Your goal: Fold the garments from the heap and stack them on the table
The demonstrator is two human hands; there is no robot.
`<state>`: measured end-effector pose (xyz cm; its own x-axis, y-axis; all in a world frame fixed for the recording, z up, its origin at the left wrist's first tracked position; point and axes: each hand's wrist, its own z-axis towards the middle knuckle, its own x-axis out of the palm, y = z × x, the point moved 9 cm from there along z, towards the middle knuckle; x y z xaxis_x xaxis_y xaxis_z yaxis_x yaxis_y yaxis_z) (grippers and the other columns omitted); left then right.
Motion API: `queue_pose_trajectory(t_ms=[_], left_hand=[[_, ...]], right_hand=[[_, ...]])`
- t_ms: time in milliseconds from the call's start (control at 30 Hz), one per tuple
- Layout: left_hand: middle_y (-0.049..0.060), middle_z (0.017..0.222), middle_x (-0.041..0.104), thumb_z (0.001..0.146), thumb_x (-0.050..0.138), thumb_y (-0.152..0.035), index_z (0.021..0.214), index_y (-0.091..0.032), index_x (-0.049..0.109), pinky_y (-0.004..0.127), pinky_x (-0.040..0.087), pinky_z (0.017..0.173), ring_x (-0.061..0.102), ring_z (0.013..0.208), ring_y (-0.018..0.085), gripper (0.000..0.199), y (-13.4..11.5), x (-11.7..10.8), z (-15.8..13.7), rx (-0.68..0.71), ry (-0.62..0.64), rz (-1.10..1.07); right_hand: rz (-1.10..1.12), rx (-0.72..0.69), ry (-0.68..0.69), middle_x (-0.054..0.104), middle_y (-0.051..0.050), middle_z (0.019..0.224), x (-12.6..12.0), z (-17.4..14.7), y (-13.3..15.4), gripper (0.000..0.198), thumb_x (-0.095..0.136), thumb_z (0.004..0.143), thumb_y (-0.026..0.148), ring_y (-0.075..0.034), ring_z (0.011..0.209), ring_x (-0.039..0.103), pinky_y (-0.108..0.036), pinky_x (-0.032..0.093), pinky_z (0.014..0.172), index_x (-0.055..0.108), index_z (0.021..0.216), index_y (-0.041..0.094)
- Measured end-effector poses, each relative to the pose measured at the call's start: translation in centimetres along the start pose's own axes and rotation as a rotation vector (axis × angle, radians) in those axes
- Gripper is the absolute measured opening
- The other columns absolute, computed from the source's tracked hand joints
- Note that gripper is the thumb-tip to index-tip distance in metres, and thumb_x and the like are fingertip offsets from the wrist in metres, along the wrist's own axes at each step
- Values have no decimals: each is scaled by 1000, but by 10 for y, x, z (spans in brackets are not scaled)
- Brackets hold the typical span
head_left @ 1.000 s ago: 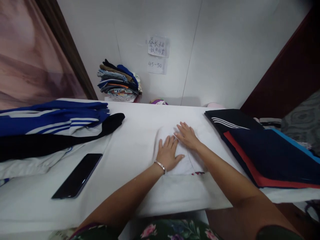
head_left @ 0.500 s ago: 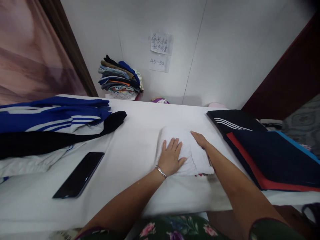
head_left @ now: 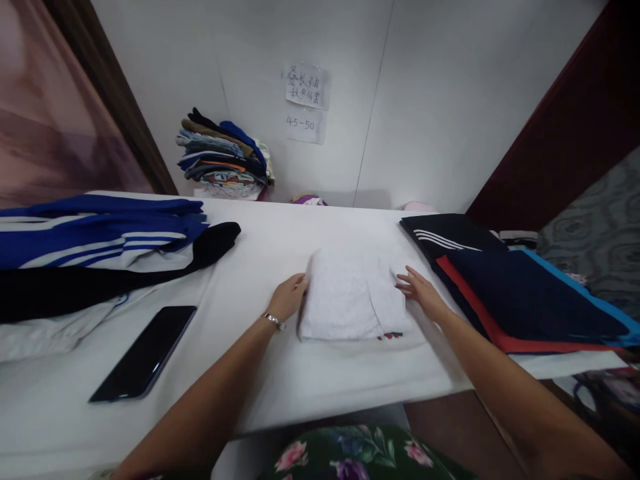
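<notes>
A white garment (head_left: 345, 293), folded into a thick rectangle, lies on the white-covered table, with a little dark red print showing at its lower right edge. My left hand (head_left: 287, 298), with a bracelet at the wrist, is at the garment's left side, its fingers bent together against that edge and the fingertips partly hidden. At the opposite side, my right hand (head_left: 420, 291) has its fingers apart, close to the garment's right edge; whether they touch it I cannot tell.
A black phone (head_left: 145, 353) lies on the table (head_left: 270, 393) at left, below blue, black and white clothes (head_left: 95, 233). Folded dark garments (head_left: 530, 293) are stacked at right. Behind the table's far edge stands a pile of folded clothes (head_left: 223, 153), near handwritten paper signs (head_left: 307, 87) on the wall.
My left hand has left the top of the white garment and moved to its left edge. My right hand has come off the garment's upper right part to its right side, fingers now spread.
</notes>
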<state>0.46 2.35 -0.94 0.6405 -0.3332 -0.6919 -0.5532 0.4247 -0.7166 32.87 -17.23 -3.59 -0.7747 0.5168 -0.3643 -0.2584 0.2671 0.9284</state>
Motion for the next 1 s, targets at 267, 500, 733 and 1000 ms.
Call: queue_pose_trajectory(t_ms=[267, 500, 733, 1000], left_hand=[[11, 149, 42, 88, 41, -24, 145, -19, 34, 40, 41, 104, 48, 129, 24, 58, -19, 17, -19, 464, 88, 316], [16, 154, 31, 88, 45, -27, 144, -16, 36, 43, 33, 109, 32, 140, 26, 58, -33, 21, -12, 674, 92, 452], [14, 150, 39, 85, 49, -30, 142, -19, 41, 46, 26, 114, 32, 140, 25, 59, -41, 19, -9, 717, 146, 383], [10, 139, 53, 77, 57, -40, 135, -18, 46, 40, 35, 110, 47, 128, 26, 63, -62, -22, 22, 417, -16, -75]], right_hand=[[-589, -612, 202, 25, -7, 157, 22, -46, 22, 65, 52, 86, 28, -25, 142, 28, -47, 31, 114, 32, 148, 27], [-885, -823, 331, 19, -14, 158, 41, -28, 38, 69, 57, 80, 21, -29, 146, 11, -57, 23, 113, 36, 146, 17], [-775, -851, 297, 26, -12, 156, 44, -28, 44, 57, 52, 85, 31, -25, 146, 14, -53, 22, 114, 45, 140, 19], [-123, -555, 67, 54, -11, 138, 34, -12, 75, 65, 64, 71, 59, -32, 132, 43, -50, 36, 108, 58, 123, 20]])
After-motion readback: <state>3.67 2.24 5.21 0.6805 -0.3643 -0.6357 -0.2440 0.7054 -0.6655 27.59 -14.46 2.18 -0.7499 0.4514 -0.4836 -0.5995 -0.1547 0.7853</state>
